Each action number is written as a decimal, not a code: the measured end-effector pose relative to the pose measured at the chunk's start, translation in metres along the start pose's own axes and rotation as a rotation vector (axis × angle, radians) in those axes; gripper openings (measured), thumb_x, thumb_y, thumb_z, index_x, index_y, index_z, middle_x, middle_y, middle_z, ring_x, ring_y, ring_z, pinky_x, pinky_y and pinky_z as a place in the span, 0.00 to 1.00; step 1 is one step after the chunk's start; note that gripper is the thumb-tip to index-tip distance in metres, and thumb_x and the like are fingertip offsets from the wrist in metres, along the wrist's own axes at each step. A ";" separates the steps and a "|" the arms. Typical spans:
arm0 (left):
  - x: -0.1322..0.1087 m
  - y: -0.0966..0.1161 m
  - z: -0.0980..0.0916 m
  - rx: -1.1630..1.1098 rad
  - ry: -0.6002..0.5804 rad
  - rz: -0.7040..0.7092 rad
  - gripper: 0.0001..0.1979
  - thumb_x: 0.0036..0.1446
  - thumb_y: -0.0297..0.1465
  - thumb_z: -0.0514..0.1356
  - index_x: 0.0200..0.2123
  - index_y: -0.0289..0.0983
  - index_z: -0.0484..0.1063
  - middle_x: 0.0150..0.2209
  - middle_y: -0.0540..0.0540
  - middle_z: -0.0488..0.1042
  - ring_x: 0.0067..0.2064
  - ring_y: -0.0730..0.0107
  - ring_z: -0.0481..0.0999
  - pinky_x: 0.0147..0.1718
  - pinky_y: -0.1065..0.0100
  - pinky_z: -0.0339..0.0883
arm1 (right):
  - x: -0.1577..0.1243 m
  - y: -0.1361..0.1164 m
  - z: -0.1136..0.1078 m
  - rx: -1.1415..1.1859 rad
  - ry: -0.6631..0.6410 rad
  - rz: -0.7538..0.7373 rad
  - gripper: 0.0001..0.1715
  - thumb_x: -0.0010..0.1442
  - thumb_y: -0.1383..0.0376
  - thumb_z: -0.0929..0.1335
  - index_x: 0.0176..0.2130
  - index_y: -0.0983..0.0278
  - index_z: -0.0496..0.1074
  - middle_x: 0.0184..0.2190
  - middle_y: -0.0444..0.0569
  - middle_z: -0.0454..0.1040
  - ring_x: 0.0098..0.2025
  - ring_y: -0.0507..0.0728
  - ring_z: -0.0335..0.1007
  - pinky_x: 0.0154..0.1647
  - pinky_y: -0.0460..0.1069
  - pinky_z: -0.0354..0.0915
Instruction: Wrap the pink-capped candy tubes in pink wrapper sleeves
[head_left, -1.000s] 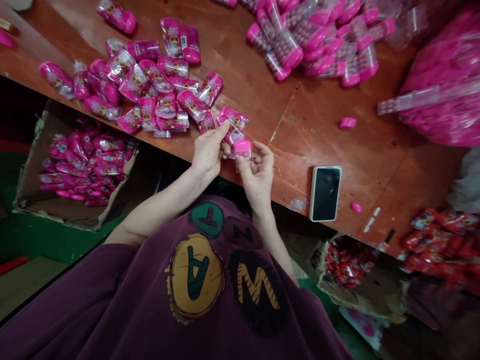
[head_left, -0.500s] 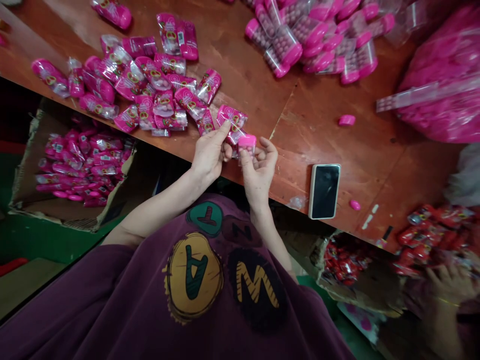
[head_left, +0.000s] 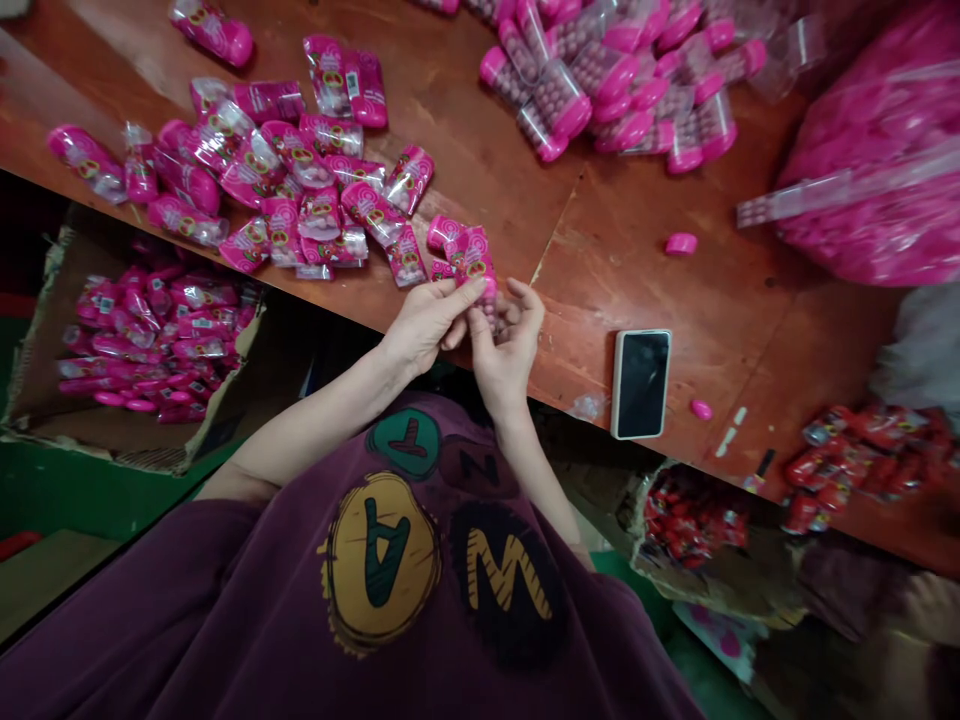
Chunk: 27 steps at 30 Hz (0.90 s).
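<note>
Between my two hands is a small clear candy bottle (head_left: pixel 489 303) full of pink balls, mostly covered by fingers. My left hand (head_left: pixel 429 322) is closed, its thumb pressed against the bottle's upper end. The bottle's lower part is pinched by my right hand (head_left: pixel 508 352), with the other fingers curled behind. A printed pink sleeve (head_left: pixel 475 255) touches the bottle's top; whether it goes around the bottle I cannot tell. Just left of my hands lies a pile of pink-sleeved bottles (head_left: pixel 300 190) on the wooden table (head_left: pixel 592 270).
Unsleeved bottles (head_left: pixel 562 95) are heaped at the back, beside a big pink bag (head_left: pixel 885 170). A phone (head_left: pixel 642 384) and a loose pink cap (head_left: pixel 681 243) lie to the right. Below the edge stand cardboard boxes, one holding pink packs (head_left: pixel 150 340), another red packs (head_left: pixel 690 520).
My left thumb has come onto the bottle's capped end, and the cap is now largely hidden. At far right, another person's hand has moved down, away from the red packs.
</note>
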<state>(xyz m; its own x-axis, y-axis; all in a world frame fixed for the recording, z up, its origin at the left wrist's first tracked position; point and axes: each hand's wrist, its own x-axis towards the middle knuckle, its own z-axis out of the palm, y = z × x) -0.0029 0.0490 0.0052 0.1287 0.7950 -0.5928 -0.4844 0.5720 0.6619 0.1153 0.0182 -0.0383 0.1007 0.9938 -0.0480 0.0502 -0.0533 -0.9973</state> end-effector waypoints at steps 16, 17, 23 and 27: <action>-0.007 -0.002 -0.009 0.049 -0.156 -0.015 0.21 0.60 0.45 0.73 0.28 0.34 0.75 0.21 0.50 0.73 0.15 0.86 0.60 0.14 0.76 0.45 | 0.002 0.000 -0.011 0.182 -0.192 0.156 0.35 0.66 0.43 0.72 0.63 0.51 0.59 0.39 0.40 0.76 0.29 0.50 0.70 0.35 0.49 0.73; -0.007 -0.001 -0.009 0.044 -0.162 -0.009 0.21 0.60 0.45 0.72 0.28 0.35 0.75 0.21 0.50 0.73 0.15 0.86 0.60 0.15 0.75 0.44 | 0.002 0.001 -0.011 0.180 -0.196 0.154 0.36 0.66 0.43 0.72 0.63 0.51 0.59 0.38 0.40 0.76 0.29 0.50 0.71 0.36 0.50 0.73; -0.006 -0.005 -0.009 0.054 -0.111 0.077 0.20 0.61 0.45 0.72 0.28 0.35 0.74 0.19 0.50 0.72 0.15 0.85 0.59 0.16 0.74 0.43 | 0.001 0.002 -0.006 0.204 -0.203 0.156 0.31 0.66 0.44 0.73 0.59 0.53 0.63 0.34 0.39 0.78 0.30 0.51 0.75 0.36 0.51 0.76; -0.008 0.014 -0.021 0.064 -0.051 0.105 0.20 0.61 0.43 0.72 0.27 0.36 0.73 0.18 0.51 0.71 0.15 0.84 0.58 0.16 0.73 0.44 | 0.012 0.001 -0.004 0.116 -0.277 0.105 0.30 0.70 0.45 0.70 0.62 0.52 0.61 0.34 0.39 0.78 0.30 0.51 0.75 0.36 0.51 0.76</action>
<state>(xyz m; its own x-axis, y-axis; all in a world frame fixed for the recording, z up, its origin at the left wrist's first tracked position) -0.0286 0.0464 0.0093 0.1250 0.8598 -0.4952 -0.4416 0.4952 0.7482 0.1203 0.0293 -0.0392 -0.1757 0.9732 -0.1483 -0.0615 -0.1612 -0.9850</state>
